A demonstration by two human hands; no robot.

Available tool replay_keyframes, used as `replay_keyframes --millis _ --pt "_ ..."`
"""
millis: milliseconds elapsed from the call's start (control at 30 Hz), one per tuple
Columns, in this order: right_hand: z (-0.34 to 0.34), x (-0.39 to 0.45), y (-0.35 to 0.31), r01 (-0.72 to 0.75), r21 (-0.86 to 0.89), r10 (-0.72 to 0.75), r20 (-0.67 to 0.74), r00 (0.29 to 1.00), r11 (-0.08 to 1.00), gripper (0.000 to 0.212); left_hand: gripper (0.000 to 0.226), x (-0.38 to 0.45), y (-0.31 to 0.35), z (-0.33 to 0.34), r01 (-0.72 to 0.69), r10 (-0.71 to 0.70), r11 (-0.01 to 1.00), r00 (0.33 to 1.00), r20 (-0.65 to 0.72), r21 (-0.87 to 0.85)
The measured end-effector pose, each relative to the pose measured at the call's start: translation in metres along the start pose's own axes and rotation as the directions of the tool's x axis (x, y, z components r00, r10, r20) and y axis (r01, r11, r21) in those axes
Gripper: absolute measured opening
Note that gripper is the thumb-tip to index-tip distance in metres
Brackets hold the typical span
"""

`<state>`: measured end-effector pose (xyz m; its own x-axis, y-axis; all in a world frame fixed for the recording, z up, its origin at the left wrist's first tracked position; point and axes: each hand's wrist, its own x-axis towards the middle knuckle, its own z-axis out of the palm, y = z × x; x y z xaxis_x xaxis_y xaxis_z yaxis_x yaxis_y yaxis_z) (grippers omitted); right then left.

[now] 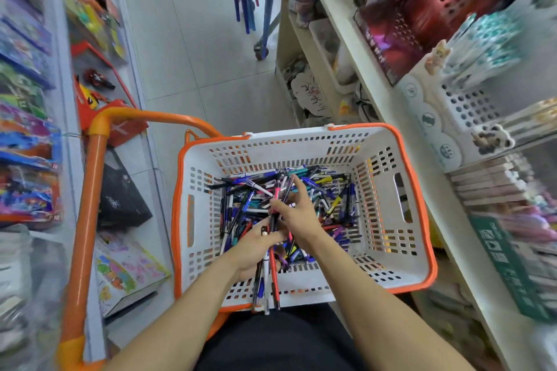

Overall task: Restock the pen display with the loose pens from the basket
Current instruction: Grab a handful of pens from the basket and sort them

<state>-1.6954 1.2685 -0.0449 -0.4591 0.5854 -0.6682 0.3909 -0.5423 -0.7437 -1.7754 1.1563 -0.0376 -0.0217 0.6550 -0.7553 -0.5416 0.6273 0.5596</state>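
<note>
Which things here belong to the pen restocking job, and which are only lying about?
Job: basket; loose pens; bundle of pens gripped by left hand; right hand picking among the pens.

Lying about: black box; colouring book; stacked books; toy packets.

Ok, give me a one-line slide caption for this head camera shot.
Left hand grips a bundle of pens while right hand picks more from the basket.

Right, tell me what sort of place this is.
Most likely a stationery or toy shop aisle. Shelves on both sides carry packaged goods, a white and orange basket holds loose pens, and perforated trays of stock stand on the right. The left hand grips a bundle of pens.
</note>
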Motion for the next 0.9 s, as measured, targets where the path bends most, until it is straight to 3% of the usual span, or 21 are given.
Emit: replay_keyframes --millis 133,200,300,400,467,600,667,800,900 --pt "0.005 0.008 -0.01 0.077 -0.15 -0.083 -0.034 0.996 0.986 0.09 0.036 0.006 0.006 0.008 -0.041 0.044 0.998 0.996 -0.077 0.047" --pt "0.004 0.014 -0.02 0.1 -0.192 -0.114 -0.061 0.992 0.976 0.081 0.04 0.007 0.015 0.009 -0.108 0.116 0.991 0.989 -0.089 0.083" --pt "0.0 0.027 -0.039 0.109 -0.063 -0.117 -0.157 0.981 0.992 0.056 0.054 0.011 0.023 0.004 -0.206 0.226 0.957 0.971 -0.083 0.204" --pt "-0.01 0.045 -0.052 0.077 0.154 -0.035 -0.258 0.966 0.985 0.037 0.055 0.013 0.02 -0.002 -0.183 0.204 0.955 0.976 -0.07 0.232" --pt "-0.018 0.052 -0.054 0.058 0.182 -0.006 -0.272 0.962 0.982 0.03 0.052 0.011 0.013 -0.003 -0.153 0.166 0.973 0.984 -0.066 0.171" --pt "-0.03 0.048 -0.043 0.024 0.199 0.033 -0.281 0.959 0.98 0.039 0.022 0.019 0.002 -0.01 -0.124 0.145 0.988 0.951 -0.275 0.09" --pt "-0.025 0.034 -0.03 -0.049 0.158 0.082 -0.209 0.974 0.986 0.047 0.017 0.026 -0.005 -0.02 -0.086 0.09 0.996 0.923 -0.375 0.026" --pt "0.005 0.0 0.01 -0.216 0.193 0.221 -0.006 0.975 0.957 0.061 0.016 0.021 -0.024 -0.024 0.044 -0.064 0.996 0.956 -0.287 -0.073" --pt "0.017 -0.01 0.033 -0.234 0.131 0.236 0.003 0.972 0.963 0.07 0.025 0.015 -0.039 -0.02 0.063 -0.089 0.991 0.968 -0.234 -0.117"
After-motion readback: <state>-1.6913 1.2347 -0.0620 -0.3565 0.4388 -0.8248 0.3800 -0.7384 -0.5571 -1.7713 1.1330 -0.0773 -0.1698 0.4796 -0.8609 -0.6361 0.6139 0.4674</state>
